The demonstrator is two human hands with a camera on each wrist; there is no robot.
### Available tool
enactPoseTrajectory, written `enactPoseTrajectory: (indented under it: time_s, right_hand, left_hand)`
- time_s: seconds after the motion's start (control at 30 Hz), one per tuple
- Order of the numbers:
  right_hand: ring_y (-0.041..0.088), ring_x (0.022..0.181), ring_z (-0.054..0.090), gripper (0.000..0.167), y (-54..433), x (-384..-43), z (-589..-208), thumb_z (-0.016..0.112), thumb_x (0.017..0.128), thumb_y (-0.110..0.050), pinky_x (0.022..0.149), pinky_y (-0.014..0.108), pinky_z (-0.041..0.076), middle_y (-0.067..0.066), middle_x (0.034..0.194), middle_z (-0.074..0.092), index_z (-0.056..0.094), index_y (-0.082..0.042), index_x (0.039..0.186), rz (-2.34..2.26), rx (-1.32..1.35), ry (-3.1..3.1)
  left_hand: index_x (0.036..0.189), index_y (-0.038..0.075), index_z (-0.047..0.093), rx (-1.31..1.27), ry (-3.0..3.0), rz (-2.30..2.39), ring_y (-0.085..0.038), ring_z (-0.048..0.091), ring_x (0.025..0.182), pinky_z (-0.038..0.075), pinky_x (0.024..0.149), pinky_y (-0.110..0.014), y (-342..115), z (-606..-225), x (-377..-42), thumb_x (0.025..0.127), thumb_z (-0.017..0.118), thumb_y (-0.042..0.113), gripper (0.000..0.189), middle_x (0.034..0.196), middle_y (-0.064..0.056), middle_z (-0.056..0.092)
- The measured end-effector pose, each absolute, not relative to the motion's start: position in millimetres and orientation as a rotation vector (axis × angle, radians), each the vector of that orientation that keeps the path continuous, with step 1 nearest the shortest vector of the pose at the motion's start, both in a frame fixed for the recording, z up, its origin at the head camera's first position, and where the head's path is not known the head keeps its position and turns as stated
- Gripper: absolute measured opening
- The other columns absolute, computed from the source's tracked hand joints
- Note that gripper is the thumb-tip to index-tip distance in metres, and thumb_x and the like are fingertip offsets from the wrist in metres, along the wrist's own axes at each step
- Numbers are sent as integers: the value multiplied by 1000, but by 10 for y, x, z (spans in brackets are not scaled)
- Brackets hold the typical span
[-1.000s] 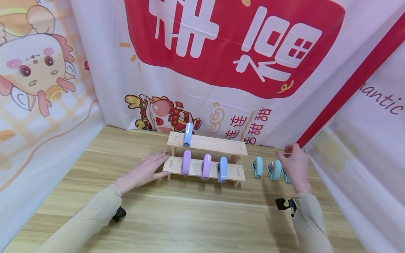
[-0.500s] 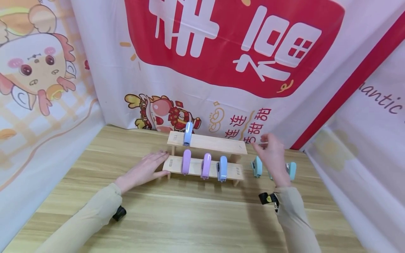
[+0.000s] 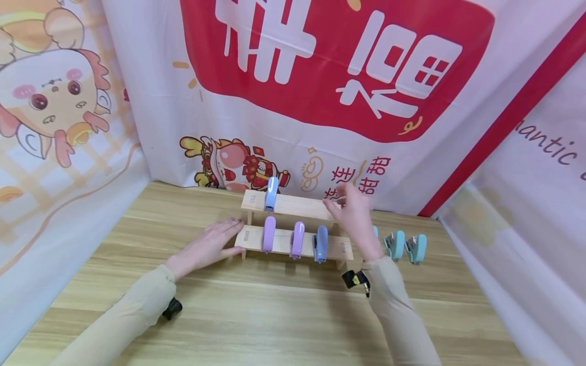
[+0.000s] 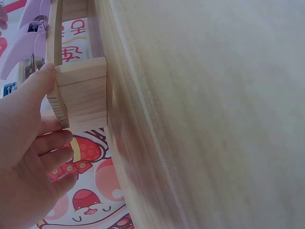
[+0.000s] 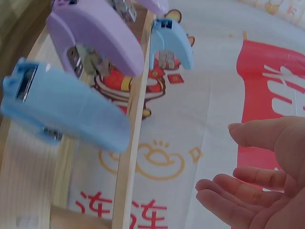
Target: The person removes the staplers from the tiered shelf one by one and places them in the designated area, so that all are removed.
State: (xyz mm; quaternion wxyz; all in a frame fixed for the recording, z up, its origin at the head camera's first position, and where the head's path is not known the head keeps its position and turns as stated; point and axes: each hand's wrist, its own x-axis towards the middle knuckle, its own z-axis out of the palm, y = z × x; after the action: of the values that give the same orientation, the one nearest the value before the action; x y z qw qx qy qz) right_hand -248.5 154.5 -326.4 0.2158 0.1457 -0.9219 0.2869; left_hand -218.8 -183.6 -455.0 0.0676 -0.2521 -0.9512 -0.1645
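My left hand (image 3: 210, 246) holds the left end of the low wooden shelf (image 3: 283, 242), thumb at its front corner and fingers at the rear one. Two purple staplers (image 3: 269, 234) (image 3: 297, 239) and a blue stapler (image 3: 321, 244) stand in a row on that shelf. Behind it, a taller wooden shelf (image 3: 297, 204) bears a light blue stapler (image 3: 271, 193) near its left end. My right hand (image 3: 354, 216), holding nothing, hovers over the taller shelf's right end with fingers relaxed and apart, as the right wrist view confirms.
To the right on the wood-grain table (image 3: 256, 315) stand two teal staplers (image 3: 395, 246) (image 3: 416, 248). A third teal stapler (image 3: 375, 232) is mostly hidden behind my right hand and wrist. A printed cloth (image 3: 293, 112) hangs close behind the shelves, with more cloth at both sides.
My right hand has moved left, from beside the rightmost teal stapler to above the taller shelf's right end. The left hand stays where it was.
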Motion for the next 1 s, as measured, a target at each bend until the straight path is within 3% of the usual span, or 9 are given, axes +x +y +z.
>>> enactPoseTrajectory:
  time_s: [0.7, 1.0]
  right_hand:
    - [34, 91, 72, 42, 808, -2521, -3368, 78, 86, -21, 79, 36, 63, 20, 106, 66, 59, 2, 115, 871, 562, -2646]
    - [32, 94, 70, 38, 568, -2586, -3412, 77, 87, -25, 79, 35, 61, 17, 105, 66, 60, 1, 110, 872, 557, -2739]
  left_hand:
    - [146, -1, 44, -767, -2836, -485, -42, 42, 142, 32, 119, -61, -1834, -4557, -2178, 91, 69, 43, 75, 152, -23, 44]
    - [145, -3, 45, -771, -2831, -492, -43, 43, 141, 33, 118, -62, -1828, -4540, -2163, 91, 70, 41, 75, 151, -24, 45]
